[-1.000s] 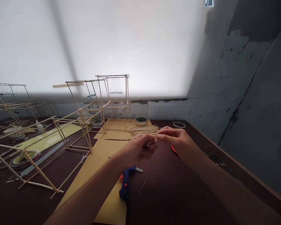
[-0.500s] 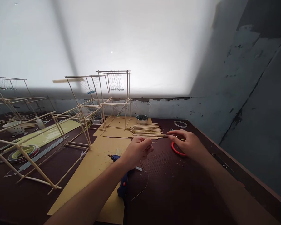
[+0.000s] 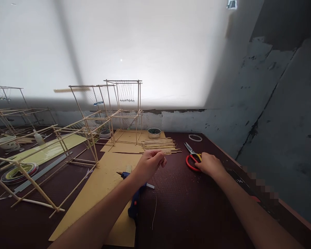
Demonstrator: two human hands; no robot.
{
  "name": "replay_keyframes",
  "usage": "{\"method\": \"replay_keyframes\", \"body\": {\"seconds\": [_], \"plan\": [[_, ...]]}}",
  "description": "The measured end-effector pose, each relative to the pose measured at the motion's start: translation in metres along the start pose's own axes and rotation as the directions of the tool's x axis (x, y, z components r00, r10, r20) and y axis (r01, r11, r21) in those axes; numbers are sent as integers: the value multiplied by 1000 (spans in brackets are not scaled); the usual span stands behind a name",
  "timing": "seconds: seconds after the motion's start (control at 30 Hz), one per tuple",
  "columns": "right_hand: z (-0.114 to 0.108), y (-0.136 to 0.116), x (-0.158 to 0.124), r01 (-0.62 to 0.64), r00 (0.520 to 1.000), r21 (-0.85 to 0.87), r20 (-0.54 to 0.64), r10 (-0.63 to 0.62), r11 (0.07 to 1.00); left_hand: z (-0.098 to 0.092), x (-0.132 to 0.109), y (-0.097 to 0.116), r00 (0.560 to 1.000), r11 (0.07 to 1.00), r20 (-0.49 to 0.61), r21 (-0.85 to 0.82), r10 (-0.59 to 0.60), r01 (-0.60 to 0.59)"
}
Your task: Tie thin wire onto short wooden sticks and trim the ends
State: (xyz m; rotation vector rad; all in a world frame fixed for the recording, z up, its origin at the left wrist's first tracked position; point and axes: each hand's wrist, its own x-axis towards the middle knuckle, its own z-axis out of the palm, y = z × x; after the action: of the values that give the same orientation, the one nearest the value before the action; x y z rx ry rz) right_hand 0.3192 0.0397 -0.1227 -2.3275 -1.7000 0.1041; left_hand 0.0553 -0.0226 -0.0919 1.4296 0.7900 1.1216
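My left hand (image 3: 152,164) is closed in a pinch above the table, and a thin thread (image 3: 156,204) hangs down from it in a loose curve. On the right, my right hand (image 3: 209,164) is closed at the handles of a pair of scissors (image 3: 193,160), one handle red and the other yellow. The scissors lie on the table with their blades pointing away, slightly parted. My fingertips on the handle are partly hidden. Under my left forearm, a blue hot glue gun (image 3: 135,202) rests at the edge of a tan board (image 3: 93,204).
A bundle of thin sticks (image 3: 158,145) lies ahead, with a round tin (image 3: 154,132) behind it. Stick frames (image 3: 123,110) with hanging beads stand at the left. A clear ring (image 3: 195,138) and a dark phone-like screen (image 3: 237,180) are on the right.
My right hand has come down onto the scissors' handles from hovering over them, and the scissors now show fully. My left hand stays almost in place, while the thread's end has swung.
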Motion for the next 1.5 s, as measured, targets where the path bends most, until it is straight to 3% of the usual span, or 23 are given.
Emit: {"method": "replay_keyframes", "body": {"seconds": [0.23,0.33,0.4,0.47,0.5,0.57,0.63,0.7,0.83,1.1,1.33,1.5], "plan": [[-32,1,-5,13,985,238,-172,29,971,-3,0,-3,983,969,-61,188,173,-159],[-43,-4,-14,75,983,459,-183,11,885,-7,-2,-1,951,909,-133,356,278,-216],[-45,-11,-22,123,992,741,-87,-87,660,-11,-2,0,925,882,-191,412,329,-229],[-44,-19,-32,82,961,942,11,-276,325,-15,-1,0,897,873,-251,428,363,-233],[-43,-24,-37,36,920,981,41,-390,189,-18,0,0,884,870,-279,434,375,-233],[-40,-34,-50,-57,791,996,84,-606,63,-22,2,-1,859,862,-322,452,397,-229],[-38,-41,-64,-149,625,987,137,-769,55,-26,4,-1,842,856,-349,465,412,-227],[-37,-47,-76,-191,483,977,182,-857,100,-30,5,0,828,848,-363,479,428,-228],[-34,-51,-89,-229,340,962,223,-914,149,-36,6,1,798,826,-396,522,454,-211],[-29,-54,-98,-274,205,935,286,-936,226,-39,6,5,763,819,-430,531,482,-217],[-22,-55,-97,-306,154,914,323,-934,265,-32,3,5,776,765,-368,606,512,-217],[-21,-55,-96,-340,156,910,301,-941,235,-23,-2,5,809,681,-245,691,535,-241]]}}
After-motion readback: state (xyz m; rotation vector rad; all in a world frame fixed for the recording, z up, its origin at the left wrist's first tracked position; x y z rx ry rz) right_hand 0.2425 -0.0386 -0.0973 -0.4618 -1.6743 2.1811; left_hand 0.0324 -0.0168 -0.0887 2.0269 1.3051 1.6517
